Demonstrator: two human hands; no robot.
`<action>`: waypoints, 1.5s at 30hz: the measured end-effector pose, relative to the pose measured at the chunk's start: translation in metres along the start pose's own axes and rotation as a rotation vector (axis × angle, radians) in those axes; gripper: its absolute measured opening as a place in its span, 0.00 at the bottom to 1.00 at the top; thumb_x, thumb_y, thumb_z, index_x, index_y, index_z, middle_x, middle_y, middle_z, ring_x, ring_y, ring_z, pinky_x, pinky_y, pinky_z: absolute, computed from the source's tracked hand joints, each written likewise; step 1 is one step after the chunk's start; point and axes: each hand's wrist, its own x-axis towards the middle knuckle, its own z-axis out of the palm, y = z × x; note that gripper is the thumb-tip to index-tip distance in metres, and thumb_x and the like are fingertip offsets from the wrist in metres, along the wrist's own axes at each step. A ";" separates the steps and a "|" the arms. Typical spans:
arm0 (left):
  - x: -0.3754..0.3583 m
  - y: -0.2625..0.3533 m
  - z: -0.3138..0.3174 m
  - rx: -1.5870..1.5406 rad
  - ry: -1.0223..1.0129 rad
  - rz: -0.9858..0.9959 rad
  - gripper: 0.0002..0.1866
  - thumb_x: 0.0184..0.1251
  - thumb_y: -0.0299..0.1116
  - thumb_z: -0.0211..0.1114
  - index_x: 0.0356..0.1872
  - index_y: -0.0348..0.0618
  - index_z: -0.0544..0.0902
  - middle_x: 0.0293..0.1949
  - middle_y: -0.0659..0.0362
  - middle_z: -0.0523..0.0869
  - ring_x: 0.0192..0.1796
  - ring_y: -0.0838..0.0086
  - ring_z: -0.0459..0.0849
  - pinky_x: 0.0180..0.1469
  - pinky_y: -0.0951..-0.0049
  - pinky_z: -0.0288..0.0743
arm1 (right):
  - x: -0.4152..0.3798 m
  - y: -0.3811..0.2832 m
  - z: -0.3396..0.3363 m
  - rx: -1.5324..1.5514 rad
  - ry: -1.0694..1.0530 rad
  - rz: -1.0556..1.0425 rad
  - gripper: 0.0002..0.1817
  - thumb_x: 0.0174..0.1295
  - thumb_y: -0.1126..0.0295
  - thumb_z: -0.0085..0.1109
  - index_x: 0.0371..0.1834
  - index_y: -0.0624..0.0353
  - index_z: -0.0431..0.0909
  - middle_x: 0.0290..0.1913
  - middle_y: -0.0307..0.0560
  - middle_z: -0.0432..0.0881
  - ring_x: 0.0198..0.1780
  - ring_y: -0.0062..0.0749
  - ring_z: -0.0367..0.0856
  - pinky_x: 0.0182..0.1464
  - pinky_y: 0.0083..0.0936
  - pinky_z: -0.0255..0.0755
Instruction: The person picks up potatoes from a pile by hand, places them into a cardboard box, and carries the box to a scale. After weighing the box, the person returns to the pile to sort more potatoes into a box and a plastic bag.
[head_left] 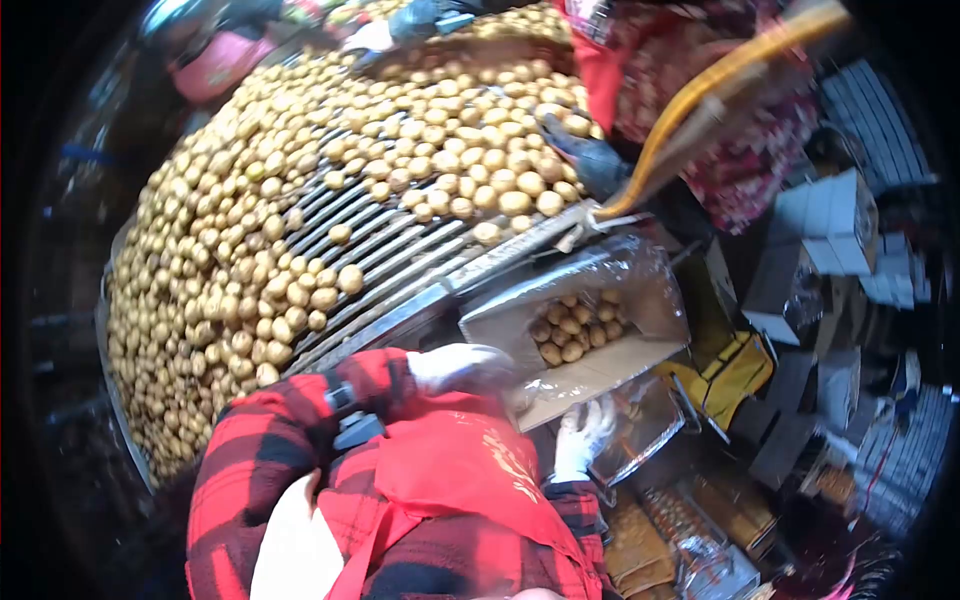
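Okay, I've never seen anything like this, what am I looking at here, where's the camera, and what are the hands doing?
This is one fisheye picture from a camera worn on a person's head, looking down. The red plaid sleeves are theirs. In front is a sorting table of metal rollers, heaped with small potatoes. Below its edge sits a cardboard box lined with plastic and partly filled with potatoes. The gloved left hand and right hand both rest on the box's near edge; how firm their grip is, I cannot tell. Another person's gloved hand works opposite.

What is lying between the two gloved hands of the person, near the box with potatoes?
In the head view, the near edge of the plastic-lined box lies between the left hand and the right hand. Potatoes sit inside it.
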 end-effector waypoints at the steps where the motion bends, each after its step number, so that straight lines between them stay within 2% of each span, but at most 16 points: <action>1: -0.030 0.008 -0.008 -0.349 0.107 -0.155 0.27 0.77 0.42 0.65 0.70 0.39 0.74 0.60 0.56 0.81 0.65 0.65 0.80 0.67 0.61 0.75 | 0.008 -0.002 0.001 -0.031 0.008 0.031 0.19 0.66 0.60 0.67 0.50 0.66 0.81 0.66 0.58 0.74 0.68 0.57 0.70 0.70 0.52 0.65; 3: -0.082 0.048 -0.027 -1.242 0.465 -0.475 0.29 0.75 0.44 0.67 0.70 0.40 0.73 0.54 0.59 0.81 0.62 0.67 0.81 0.66 0.63 0.77 | 0.031 -0.003 0.003 -0.156 -0.015 -0.003 0.15 0.63 0.61 0.68 0.45 0.61 0.84 0.67 0.59 0.75 0.66 0.59 0.72 0.68 0.56 0.65; 7: -0.148 0.052 -0.035 -1.321 0.767 -0.537 0.27 0.77 0.48 0.64 0.69 0.42 0.75 0.65 0.55 0.81 0.67 0.63 0.80 0.71 0.59 0.73 | 0.108 -0.092 0.001 -0.038 -0.013 -0.397 0.19 0.63 0.67 0.66 0.57 0.58 0.82 0.66 0.60 0.78 0.67 0.58 0.74 0.68 0.55 0.67; 13: -0.194 0.055 -0.050 -1.371 0.597 -0.500 0.26 0.80 0.50 0.60 0.67 0.42 0.76 0.65 0.53 0.81 0.66 0.64 0.80 0.68 0.61 0.73 | 0.133 -0.289 0.084 0.438 -0.321 -0.919 0.21 0.56 0.71 0.68 0.55 0.61 0.82 0.59 0.60 0.82 0.56 0.59 0.83 0.60 0.48 0.77; 19: -0.235 0.052 -0.096 -1.425 0.669 -0.427 0.24 0.82 0.46 0.57 0.67 0.39 0.77 0.57 0.55 0.86 0.56 0.70 0.86 0.59 0.69 0.81 | 0.114 -0.406 0.182 0.196 -0.677 -1.101 0.29 0.51 0.71 0.71 0.62 0.54 0.79 0.61 0.55 0.80 0.59 0.51 0.80 0.56 0.44 0.77; 20: -0.239 0.053 -0.101 -1.425 0.736 -0.463 0.24 0.82 0.46 0.58 0.67 0.39 0.77 0.58 0.55 0.86 0.57 0.70 0.86 0.60 0.68 0.81 | 0.119 -0.406 0.186 0.125 -0.727 -1.062 0.26 0.55 0.71 0.70 0.60 0.56 0.81 0.62 0.55 0.80 0.63 0.52 0.79 0.63 0.41 0.76; 24: -0.246 0.045 -0.123 -1.313 0.847 -0.492 0.27 0.80 0.50 0.58 0.67 0.40 0.77 0.58 0.55 0.86 0.59 0.66 0.85 0.62 0.64 0.79 | 0.144 -0.380 0.174 0.650 -0.773 -0.540 0.18 0.63 0.73 0.63 0.57 0.61 0.84 0.60 0.56 0.83 0.66 0.52 0.78 0.69 0.37 0.71; 26: -0.247 0.026 -0.128 -1.309 0.861 -0.499 0.26 0.80 0.49 0.60 0.66 0.39 0.77 0.58 0.54 0.86 0.58 0.66 0.85 0.62 0.64 0.78 | 0.162 -0.360 0.146 0.993 -1.027 0.248 0.16 0.68 0.70 0.62 0.58 0.61 0.83 0.50 0.48 0.86 0.55 0.37 0.83 0.58 0.30 0.78; 30: -0.232 0.019 -0.158 -1.369 0.727 -0.553 0.25 0.80 0.47 0.61 0.66 0.37 0.77 0.57 0.54 0.86 0.59 0.69 0.84 0.63 0.67 0.77 | 0.187 -0.334 0.077 1.109 -0.855 0.402 0.23 0.74 0.65 0.59 0.68 0.64 0.75 0.34 0.38 0.78 0.40 0.24 0.78 0.40 0.20 0.76; 31: -0.219 0.016 -0.163 -1.340 0.707 -0.517 0.26 0.80 0.47 0.61 0.66 0.37 0.76 0.57 0.54 0.86 0.59 0.70 0.84 0.63 0.68 0.77 | 0.195 -0.322 0.073 1.061 -0.843 0.422 0.22 0.74 0.65 0.60 0.66 0.65 0.77 0.40 0.41 0.83 0.45 0.27 0.81 0.46 0.22 0.79; 33: -0.201 0.011 -0.171 -1.266 0.708 -0.432 0.25 0.80 0.46 0.60 0.67 0.36 0.76 0.57 0.54 0.86 0.59 0.70 0.84 0.63 0.69 0.77 | 0.203 -0.308 0.081 0.908 -0.631 0.310 0.19 0.72 0.68 0.60 0.64 0.63 0.81 0.54 0.43 0.85 0.50 0.29 0.84 0.57 0.23 0.77; 34: -0.195 0.008 -0.172 -1.221 0.726 -0.383 0.25 0.81 0.44 0.60 0.67 0.36 0.76 0.57 0.53 0.86 0.59 0.70 0.84 0.63 0.69 0.77 | 0.213 -0.305 0.083 0.611 -0.564 0.019 0.19 0.73 0.67 0.60 0.64 0.62 0.80 0.61 0.50 0.83 0.60 0.42 0.82 0.65 0.33 0.75; 37: -0.183 -0.005 -0.179 -1.024 0.852 -0.183 0.22 0.81 0.39 0.58 0.67 0.36 0.76 0.58 0.53 0.86 0.60 0.70 0.84 0.64 0.69 0.77 | 0.223 -0.315 0.101 0.095 -0.232 -0.380 0.22 0.62 0.71 0.64 0.62 0.53 0.82 0.65 0.59 0.79 0.64 0.56 0.77 0.68 0.45 0.71; 38: -0.185 0.013 -0.198 -0.761 0.922 -0.362 0.20 0.80 0.34 0.57 0.66 0.36 0.78 0.59 0.53 0.86 0.61 0.70 0.83 0.66 0.67 0.75 | 0.223 -0.324 0.111 0.080 -0.170 -0.509 0.23 0.59 0.71 0.63 0.60 0.54 0.82 0.65 0.60 0.79 0.63 0.57 0.77 0.67 0.47 0.70; 41: -0.193 0.005 -0.210 0.077 1.167 -0.511 0.18 0.74 0.28 0.59 0.62 0.38 0.82 0.59 0.49 0.86 0.64 0.56 0.82 0.68 0.60 0.74 | 0.209 -0.351 0.138 0.069 -0.263 -0.776 0.24 0.55 0.71 0.65 0.58 0.54 0.80 0.63 0.56 0.78 0.63 0.54 0.76 0.66 0.51 0.68; 45: -0.185 0.004 -0.213 0.276 1.122 -0.578 0.22 0.72 0.29 0.62 0.65 0.37 0.78 0.63 0.46 0.82 0.68 0.53 0.78 0.72 0.58 0.70 | 0.201 -0.386 0.160 0.112 -0.366 -0.826 0.23 0.55 0.70 0.66 0.56 0.54 0.79 0.63 0.53 0.77 0.65 0.55 0.74 0.68 0.55 0.65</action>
